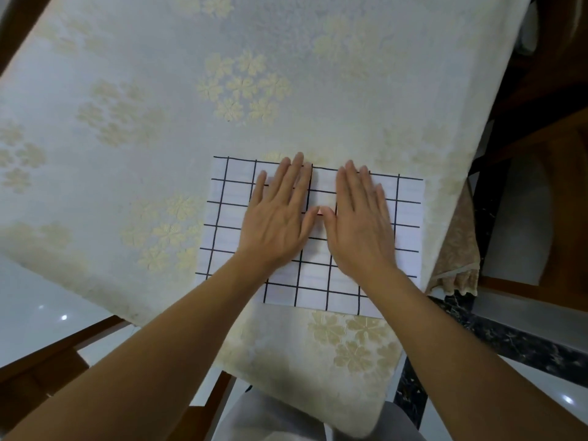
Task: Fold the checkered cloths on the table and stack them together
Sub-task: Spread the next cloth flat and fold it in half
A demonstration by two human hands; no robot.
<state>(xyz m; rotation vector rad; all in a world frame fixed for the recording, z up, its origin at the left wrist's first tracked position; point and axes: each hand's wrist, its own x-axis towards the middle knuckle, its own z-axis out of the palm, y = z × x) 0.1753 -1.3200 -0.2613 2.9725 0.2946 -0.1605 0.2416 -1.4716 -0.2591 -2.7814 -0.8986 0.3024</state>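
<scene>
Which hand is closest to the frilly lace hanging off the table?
The right hand. It presses flat on the checkered cloth on the side toward the lace trim; the left hand lies beside it, farther from the lace.

No text, label, brand, number or sign can be read anywhere. The checkered cloth (pixel 409 214) carries only a grid of black lines on white, and the tablecloth (pixel 159 74) only a pale flower pattern.
</scene>
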